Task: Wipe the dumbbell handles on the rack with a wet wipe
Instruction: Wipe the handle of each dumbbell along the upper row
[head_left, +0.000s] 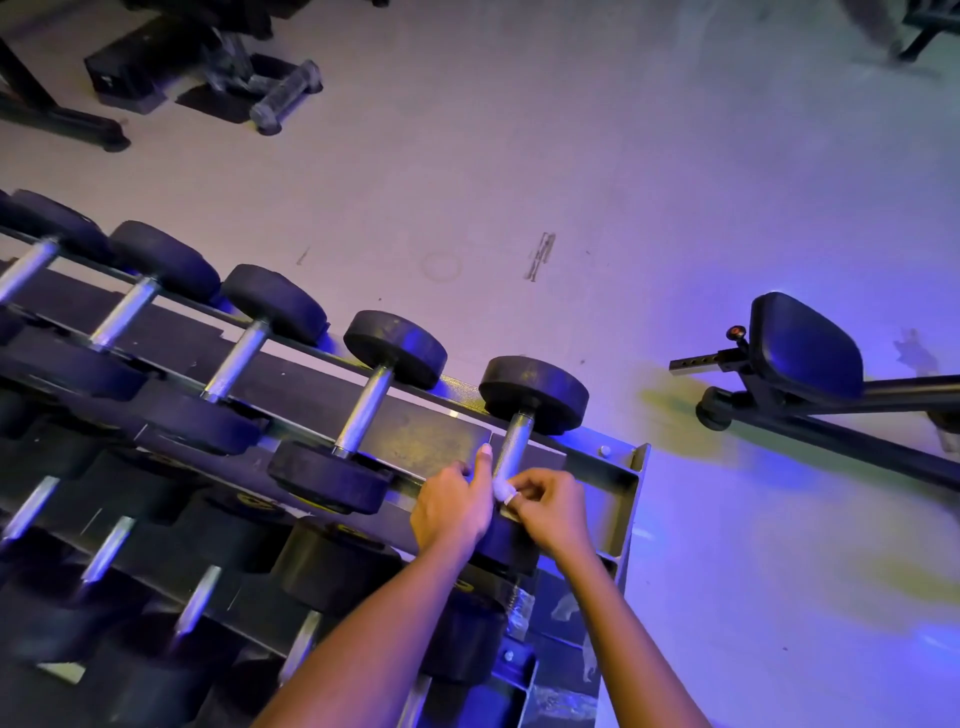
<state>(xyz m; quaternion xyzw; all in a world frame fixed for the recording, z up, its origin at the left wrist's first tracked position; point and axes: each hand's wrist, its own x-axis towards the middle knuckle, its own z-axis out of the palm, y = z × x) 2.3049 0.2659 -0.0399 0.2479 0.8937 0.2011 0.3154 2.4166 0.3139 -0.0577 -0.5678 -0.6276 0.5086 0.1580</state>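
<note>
Dumbbell: black round-headed dumbbell (535, 392), last at the right end of the dark metal rack's (626, 499) top tier.
Wipe: small white wet wipe (503, 488), wrapped on the near end of the dumbbell's knurled silver handle (515, 441).
Right hand (553, 506): fingers curled, pinching the wipe against the handle.
Left hand (452, 506): just beside the handle, index finger straight along it, other fingers curled; whether it holds anything cannot be told.
</note>
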